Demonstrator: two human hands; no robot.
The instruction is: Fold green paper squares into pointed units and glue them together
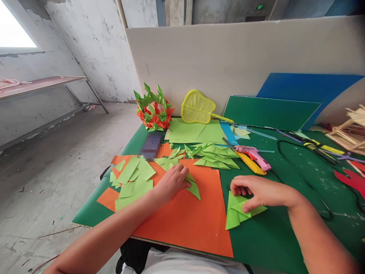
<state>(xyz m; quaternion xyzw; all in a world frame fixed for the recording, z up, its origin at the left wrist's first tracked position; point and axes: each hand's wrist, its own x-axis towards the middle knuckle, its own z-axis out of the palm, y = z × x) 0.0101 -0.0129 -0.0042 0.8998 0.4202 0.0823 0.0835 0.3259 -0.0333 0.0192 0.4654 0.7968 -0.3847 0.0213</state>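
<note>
My left hand (174, 179) is closed, its fingertips pinching a folded piece of green paper (195, 190) over a large orange sheet (205, 217). My right hand (256, 190) hovers low at the sheet's right side, fingers curved and apart from the thumb. Its thumb touches a small stack of folded green paper triangles (234, 219), and nothing appears gripped there. Behind my left hand lie loose green paper rectangles (135, 173) and small folded pieces. A pile of pointed folded green pieces (216, 154) sits farther back, between my hands.
Toward the back stand an orange-and-green origami basket (154, 110), a yellow fan (198, 106) and green sheets (194, 131). A blurred dark rectangle (151, 146) lies left. On the right are a pink glue gun (255, 155), a yellow cutter (249, 163), a black cable (299, 177) and red scissors handles (350, 180).
</note>
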